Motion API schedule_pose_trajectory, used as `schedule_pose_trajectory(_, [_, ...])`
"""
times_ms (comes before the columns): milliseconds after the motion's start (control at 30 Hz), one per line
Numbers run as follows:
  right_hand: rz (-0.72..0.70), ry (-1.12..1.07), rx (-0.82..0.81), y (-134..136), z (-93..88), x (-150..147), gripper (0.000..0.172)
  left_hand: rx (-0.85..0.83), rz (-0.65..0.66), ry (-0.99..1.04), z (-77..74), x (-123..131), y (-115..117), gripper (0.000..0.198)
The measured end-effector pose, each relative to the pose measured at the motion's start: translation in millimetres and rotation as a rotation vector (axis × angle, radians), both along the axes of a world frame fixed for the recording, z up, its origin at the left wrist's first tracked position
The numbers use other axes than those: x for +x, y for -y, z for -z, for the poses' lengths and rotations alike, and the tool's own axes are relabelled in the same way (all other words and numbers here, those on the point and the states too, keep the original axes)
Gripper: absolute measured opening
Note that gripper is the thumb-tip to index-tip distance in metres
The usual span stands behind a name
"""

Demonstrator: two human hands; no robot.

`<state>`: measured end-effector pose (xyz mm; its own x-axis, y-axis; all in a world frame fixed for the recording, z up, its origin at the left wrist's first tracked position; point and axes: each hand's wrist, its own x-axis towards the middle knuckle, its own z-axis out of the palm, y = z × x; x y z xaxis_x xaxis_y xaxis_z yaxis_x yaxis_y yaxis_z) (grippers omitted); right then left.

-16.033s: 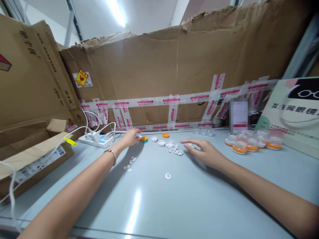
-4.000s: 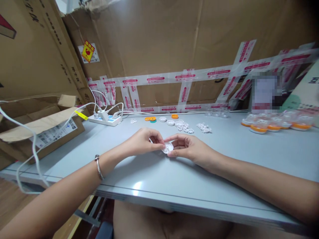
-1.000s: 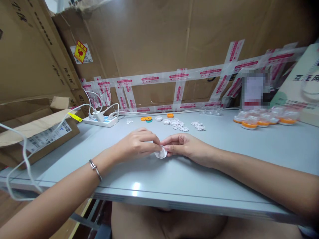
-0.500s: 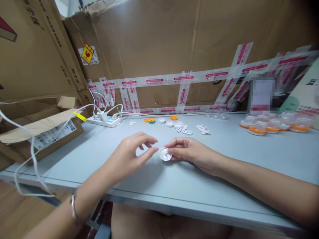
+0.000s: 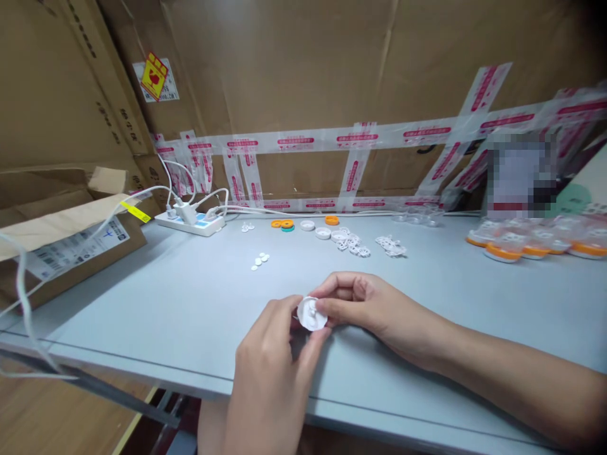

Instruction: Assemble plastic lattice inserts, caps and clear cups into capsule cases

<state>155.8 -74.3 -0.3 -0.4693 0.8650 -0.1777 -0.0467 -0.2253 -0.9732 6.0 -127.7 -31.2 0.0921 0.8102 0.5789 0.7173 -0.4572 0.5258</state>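
Between my hands, just above the grey table, is a small white round plastic part (image 5: 308, 321), shallow like a cap, with a raised piece at its centre. My right hand (image 5: 367, 302) pinches it from the right, thumb reaching over its face. From the left and near side, my left hand (image 5: 272, 357) closes around its rim, index finger at the far left and thumb at the near edge. The undersides of the fingers are hidden. Beyond my left hand lie several tiny white discs (image 5: 258, 261).
Orange rings (image 5: 283, 224), white rings (image 5: 323, 234) and white openwork pieces (image 5: 391, 246) lie farther back. Clear-domed pieces with orange bases (image 5: 503, 251) crowd the right. A power strip (image 5: 208, 225) with cables and an open carton (image 5: 128, 243) stand left; a large cardboard box (image 5: 294, 76) walls the back.
My left hand has moved right and toward me, from open and apart to gripping the white part's rim. My right hand keeps its pinch. The view has shifted slightly.
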Motion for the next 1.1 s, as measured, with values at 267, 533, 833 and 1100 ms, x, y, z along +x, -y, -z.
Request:
schedule_pose_trajectory(267, [0.077,0.056,-0.056,-0.3,0.4,-3.7,0.015,-0.058,0.027,-0.006,3.4,-0.9,2.5,0.024])
schedule_pose_trajectory(533, [0.044,0.058,-0.126,-2.9,1.3,-1.7,0.025,-0.203,0.204,-0.079,-20.4,-16.3,-10.2,0.023])
schedule_pose_trajectory(833, [-0.098,0.225,-0.010,-29.2,-3.4,16.3,0.028,-0.606,0.496,-0.211,-56.3,-34.3,-74.7,0.026])
schedule_pose_trajectory(1100, [0.266,0.706,0.551,-69.5,-26.1,76.8,0.030,-0.653,0.554,-0.251,-53.1,-14.9,-115.5,0.032])
